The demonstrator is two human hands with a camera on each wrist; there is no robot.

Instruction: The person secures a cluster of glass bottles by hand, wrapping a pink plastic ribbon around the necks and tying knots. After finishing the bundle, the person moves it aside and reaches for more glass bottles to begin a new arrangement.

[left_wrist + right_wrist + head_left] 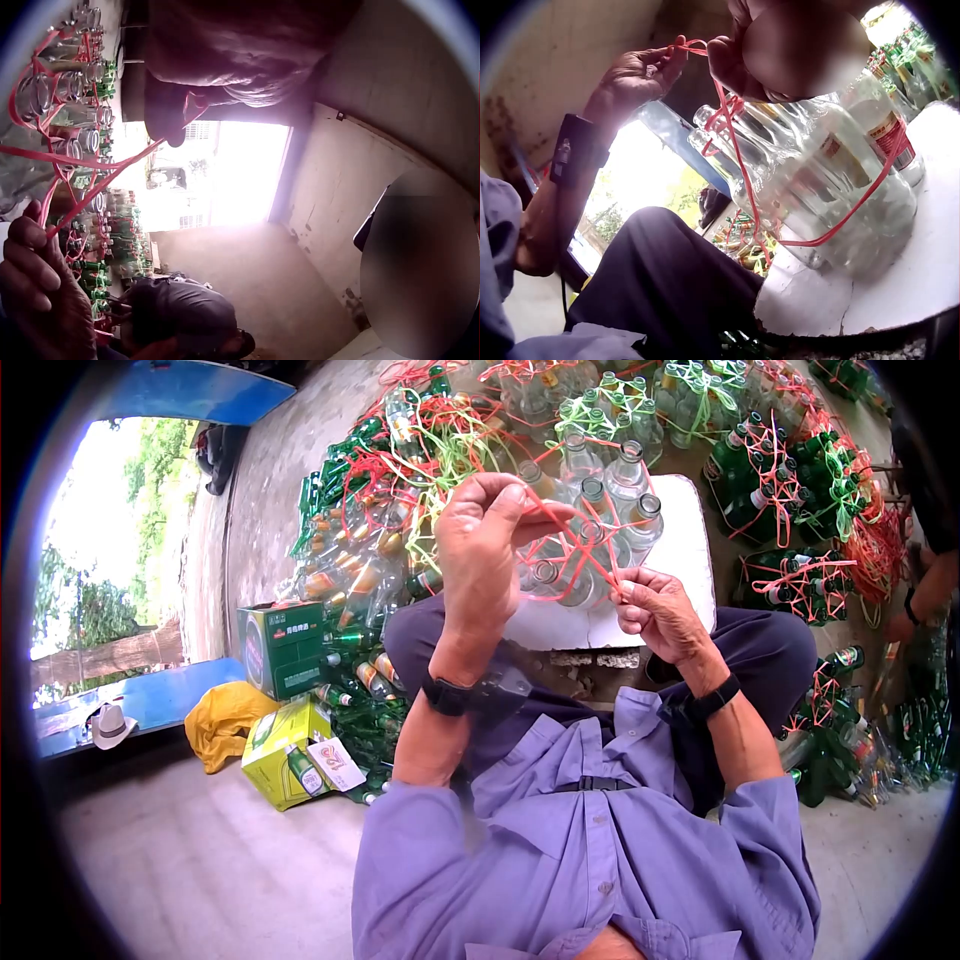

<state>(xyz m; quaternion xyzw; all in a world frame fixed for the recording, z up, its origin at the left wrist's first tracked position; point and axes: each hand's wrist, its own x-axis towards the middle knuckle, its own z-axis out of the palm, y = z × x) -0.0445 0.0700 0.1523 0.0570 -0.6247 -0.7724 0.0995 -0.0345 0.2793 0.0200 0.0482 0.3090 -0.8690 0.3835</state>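
Observation:
Clear glass bottles [628, 475] stand in a group, their necks laced with red plastic strap [590, 545]. My left hand [478, 550] is raised over the near left side of the group and pinches one length of the strap between thumb and fingers. Lower and to the right, my right hand [660, 612] pinches another part beside the bottle necks. The strap runs taut between both hands in the left wrist view. From the right wrist view, a red band [832, 236] also passes around the bottles low down. Blur hides part of my right hand there.
The bottles stand on a white board [690, 540] with a cracked edge, just beyond my knees. Strapped bundles of green bottles [750, 500] lie to the right. More bottles, a green carton [285, 650] and a yellow-green box [285, 750] are at the left. Another person [184, 315] bends nearby.

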